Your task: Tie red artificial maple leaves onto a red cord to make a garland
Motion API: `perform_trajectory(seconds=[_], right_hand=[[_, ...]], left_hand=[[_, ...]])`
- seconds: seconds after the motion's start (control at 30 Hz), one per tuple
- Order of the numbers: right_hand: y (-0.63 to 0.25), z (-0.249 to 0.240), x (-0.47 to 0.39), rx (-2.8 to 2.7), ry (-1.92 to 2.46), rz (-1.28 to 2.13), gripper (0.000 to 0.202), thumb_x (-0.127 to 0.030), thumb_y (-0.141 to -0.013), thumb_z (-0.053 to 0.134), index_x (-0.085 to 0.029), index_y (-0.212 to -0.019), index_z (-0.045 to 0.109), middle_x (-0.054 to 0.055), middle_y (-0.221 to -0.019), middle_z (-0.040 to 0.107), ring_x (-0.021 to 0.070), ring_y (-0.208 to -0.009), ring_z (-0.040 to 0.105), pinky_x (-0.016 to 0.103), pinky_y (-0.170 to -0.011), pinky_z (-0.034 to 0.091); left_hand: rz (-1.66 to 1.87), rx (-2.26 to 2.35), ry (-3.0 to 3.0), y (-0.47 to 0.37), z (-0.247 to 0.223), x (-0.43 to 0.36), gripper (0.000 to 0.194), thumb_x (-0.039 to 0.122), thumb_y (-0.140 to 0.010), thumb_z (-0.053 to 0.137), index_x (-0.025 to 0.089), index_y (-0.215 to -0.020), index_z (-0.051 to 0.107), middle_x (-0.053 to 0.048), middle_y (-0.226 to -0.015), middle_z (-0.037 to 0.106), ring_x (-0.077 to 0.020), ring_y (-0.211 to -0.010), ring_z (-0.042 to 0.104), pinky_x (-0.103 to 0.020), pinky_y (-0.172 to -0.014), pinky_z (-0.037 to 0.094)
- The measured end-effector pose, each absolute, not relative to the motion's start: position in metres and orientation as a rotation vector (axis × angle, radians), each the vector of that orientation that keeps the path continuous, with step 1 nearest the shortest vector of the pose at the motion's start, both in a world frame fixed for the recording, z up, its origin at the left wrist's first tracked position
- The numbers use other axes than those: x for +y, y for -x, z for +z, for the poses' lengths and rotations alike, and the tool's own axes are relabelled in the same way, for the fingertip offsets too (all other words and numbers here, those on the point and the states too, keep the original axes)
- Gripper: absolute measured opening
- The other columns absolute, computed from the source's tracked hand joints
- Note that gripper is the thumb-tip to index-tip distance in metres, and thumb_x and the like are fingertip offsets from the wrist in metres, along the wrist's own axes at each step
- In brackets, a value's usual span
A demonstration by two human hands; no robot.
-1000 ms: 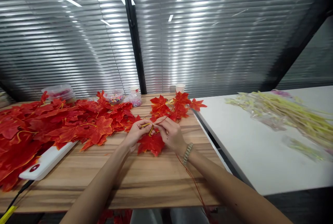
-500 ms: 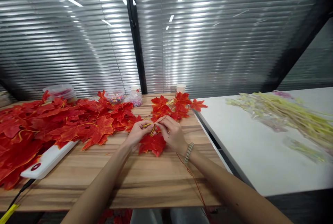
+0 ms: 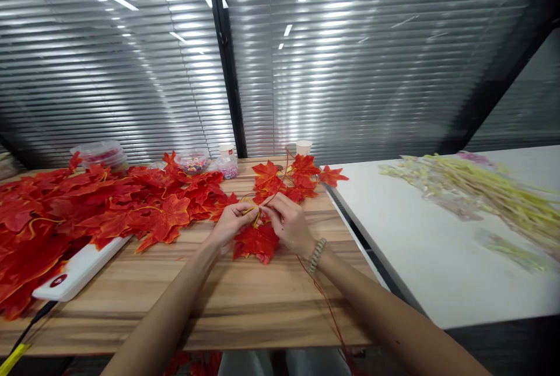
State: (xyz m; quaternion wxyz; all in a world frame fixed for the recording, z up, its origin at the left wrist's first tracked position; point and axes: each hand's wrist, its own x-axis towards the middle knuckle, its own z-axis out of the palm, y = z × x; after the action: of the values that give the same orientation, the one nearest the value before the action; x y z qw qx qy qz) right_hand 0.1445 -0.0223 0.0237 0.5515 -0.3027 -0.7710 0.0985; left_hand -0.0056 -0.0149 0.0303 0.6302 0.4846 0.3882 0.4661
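A brown wood-grained desk (image 3: 249, 315) bears a broad heap of red artificial maple leaves (image 3: 144, 201). Right of it, at one pointed red leaf (image 3: 258, 243), the left hand (image 3: 230, 224) pinches a slim yellow stem (image 3: 256, 220), the right hand (image 3: 292, 226) a thin reddish cord (image 3: 269, 199)

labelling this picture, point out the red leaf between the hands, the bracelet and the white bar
Red leaf (image 3: 257, 243): head view, middle of its blade
Bracelet (image 3: 316, 256): head view, middle of its band
White bar (image 3: 85, 268): head view, its upper face

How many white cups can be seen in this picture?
2: one cup behind the beads, and another cup behind the red leaves. More may be hidden by leaves.
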Motion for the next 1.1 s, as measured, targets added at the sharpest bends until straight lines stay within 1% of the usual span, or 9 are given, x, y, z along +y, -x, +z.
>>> perform_trajectory(seconds=[0.27, 0.73, 1.1], right_hand=[[-0.1461, 0.0230, -0.0212, -1.842, 0.743, 0.232, 0.014, -0.015, -0.085, 0.042, -0.016, -0.077, 0.053, 0.005, -0.077, 0.054, 0.0145, -0.071, 0.052, 0.025, -0.067, 0.043], [-0.1462, 0.0235, -0.0210, -1.856, 0.759, 0.265, 0.014, -0.014, -0.085, 0.042, -0.017, -0.076, 0.052, 0.004, -0.076, 0.054, 0.0144, -0.070, 0.051, 0.026, -0.067, 0.042], [-0.1460, 0.0239, -0.0222, -1.861, 0.770, 0.251, 0.014, -0.014, -0.085, 0.042, -0.017, -0.075, 0.053, 0.004, -0.074, 0.054, 0.0142, -0.069, 0.051, 0.025, -0.065, 0.041]], left_hand=[[1.026, 0.902, -1.097, 0.0056, 0.0320, -0.0160, 0.027, 0.028, -0.054, 0.077, 0.011, -0.074, 0.068, -0.003, -0.060, 0.064, -0.0084, -0.055, 0.056, -0.017, -0.057, 0.043], [1.037, 0.923, -1.093, 0.0044, 0.0346, -0.0178, 0.028, 0.027, -0.051, 0.078, 0.011, -0.072, 0.068, -0.003, -0.060, 0.064, -0.0091, -0.054, 0.055, -0.019, -0.056, 0.043], [1.058, 0.896, -1.107, 0.0049, 0.0301, -0.0158, 0.026, 0.026, -0.054, 0.077, 0.011, -0.074, 0.068, -0.002, -0.059, 0.063, -0.0083, -0.054, 0.054, -0.017, -0.053, 0.041]])
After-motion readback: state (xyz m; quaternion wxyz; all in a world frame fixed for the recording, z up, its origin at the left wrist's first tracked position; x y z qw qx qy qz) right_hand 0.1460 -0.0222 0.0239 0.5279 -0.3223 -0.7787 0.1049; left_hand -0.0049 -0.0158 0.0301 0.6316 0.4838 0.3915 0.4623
